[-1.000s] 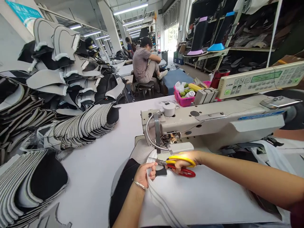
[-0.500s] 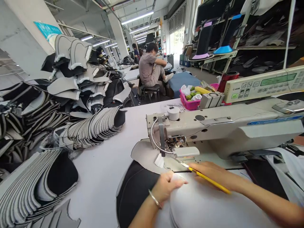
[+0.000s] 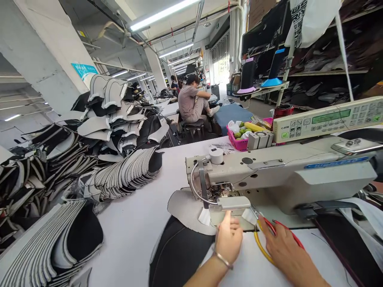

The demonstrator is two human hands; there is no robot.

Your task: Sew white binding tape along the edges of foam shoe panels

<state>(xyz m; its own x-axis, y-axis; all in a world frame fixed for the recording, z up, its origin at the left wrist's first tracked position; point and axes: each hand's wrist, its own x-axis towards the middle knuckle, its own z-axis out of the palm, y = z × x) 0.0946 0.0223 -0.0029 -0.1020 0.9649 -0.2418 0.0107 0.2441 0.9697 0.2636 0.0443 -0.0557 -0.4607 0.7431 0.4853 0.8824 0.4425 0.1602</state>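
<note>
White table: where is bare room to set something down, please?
Bare table lies between the stacked pieces and the black panel, continuing up beside the sewing machine. Crowded: in front of the machine, around the scissors and both hands.

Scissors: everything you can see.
The scissors have one yellow and one red handle, plastic-looking, and grey, metallic-looking blades. The right hand holds them, partly covering the handles. Blades point forward and slightly left, toward the machine, near a white scrap. I can't tell whether they touch it; the blades are blurred.
</note>
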